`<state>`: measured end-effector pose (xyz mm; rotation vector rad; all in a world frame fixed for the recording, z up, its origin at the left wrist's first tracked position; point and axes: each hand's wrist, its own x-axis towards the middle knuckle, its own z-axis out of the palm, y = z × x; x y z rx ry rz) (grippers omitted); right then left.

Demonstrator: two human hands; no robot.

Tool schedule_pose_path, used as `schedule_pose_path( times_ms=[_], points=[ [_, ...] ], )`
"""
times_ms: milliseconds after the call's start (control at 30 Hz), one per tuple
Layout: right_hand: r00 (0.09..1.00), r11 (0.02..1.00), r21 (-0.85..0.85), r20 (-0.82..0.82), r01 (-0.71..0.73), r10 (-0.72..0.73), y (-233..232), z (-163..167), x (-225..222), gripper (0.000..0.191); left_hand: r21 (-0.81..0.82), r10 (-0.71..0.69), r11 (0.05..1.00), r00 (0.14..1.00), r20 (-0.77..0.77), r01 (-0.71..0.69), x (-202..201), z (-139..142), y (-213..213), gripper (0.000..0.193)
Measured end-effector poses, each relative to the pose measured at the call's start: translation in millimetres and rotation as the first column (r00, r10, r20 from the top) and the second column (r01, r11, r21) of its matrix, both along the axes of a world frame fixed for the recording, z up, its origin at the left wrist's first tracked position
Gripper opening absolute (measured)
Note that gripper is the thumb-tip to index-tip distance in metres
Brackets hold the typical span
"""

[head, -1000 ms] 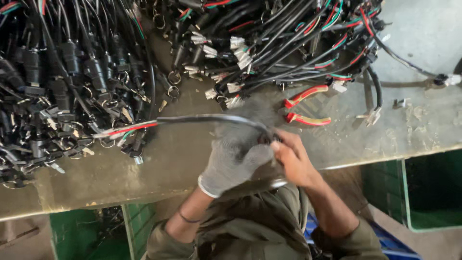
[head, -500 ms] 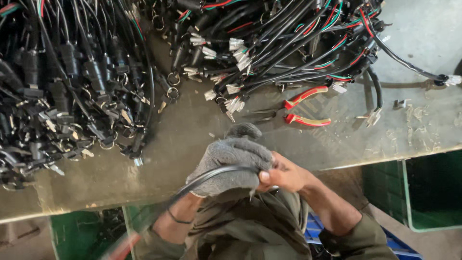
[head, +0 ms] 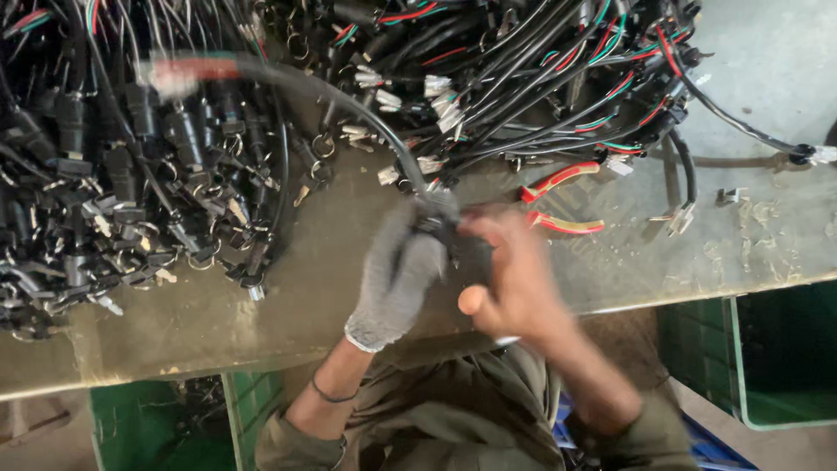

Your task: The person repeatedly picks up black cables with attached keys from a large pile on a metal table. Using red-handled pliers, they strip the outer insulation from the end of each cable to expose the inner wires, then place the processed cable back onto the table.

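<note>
My left hand (head: 399, 277), in a grey knit glove, grips a black sheathed cable (head: 349, 96) near its lower end. The cable arcs up and to the left over the bench, and its far end with red and green wires and a white connector (head: 179, 74) is blurred in the air. My bare right hand (head: 514, 270), blurred by motion, is closed on the same cable end just right of the glove.
A large heap of black wire harnesses (head: 113, 166) lies at the left and another heap (head: 523, 78) at the back. Red-handled pliers (head: 558, 201) lie on the grey bench (head: 261, 323). Green crates (head: 767, 358) stand below.
The cable's free end has swung from low at the left up over the left heap. Both hands have risen from the bench edge onto the bench.
</note>
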<state>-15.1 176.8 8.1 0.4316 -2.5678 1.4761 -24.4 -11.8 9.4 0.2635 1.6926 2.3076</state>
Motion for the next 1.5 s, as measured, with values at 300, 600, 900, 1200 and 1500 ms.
schedule_pose_path(
  times_ms=[300,600,900,1200,1500],
  points=[
    [0.98,0.766,0.618,-0.036,0.177,-0.198,72,-23,-8,0.06,-0.044,-0.06,0.997,0.998,0.034,0.062,14,16,-5,0.03],
    [0.973,0.988,0.138,0.209,0.068,-0.096,31,6,8,0.03,-0.008,-0.105,0.994,0.994,0.038,0.105,31,52,14,0.043],
    [0.985,0.875,0.473,-0.169,0.105,-0.027,36,-1,-11,0.025,-0.491,-0.087,0.853,0.881,-0.465,-0.175,28,52,7,0.052],
    [0.98,0.93,0.364,-0.195,0.042,0.033,32,-5,-10,0.031,-0.48,-0.118,0.875,0.928,-0.353,-0.071,23,60,7,0.072],
    [0.991,0.898,0.42,-0.06,0.132,-0.118,18,9,13,0.033,-0.655,-0.089,0.631,0.8,-0.593,-0.416,37,30,14,0.067]
  ],
)
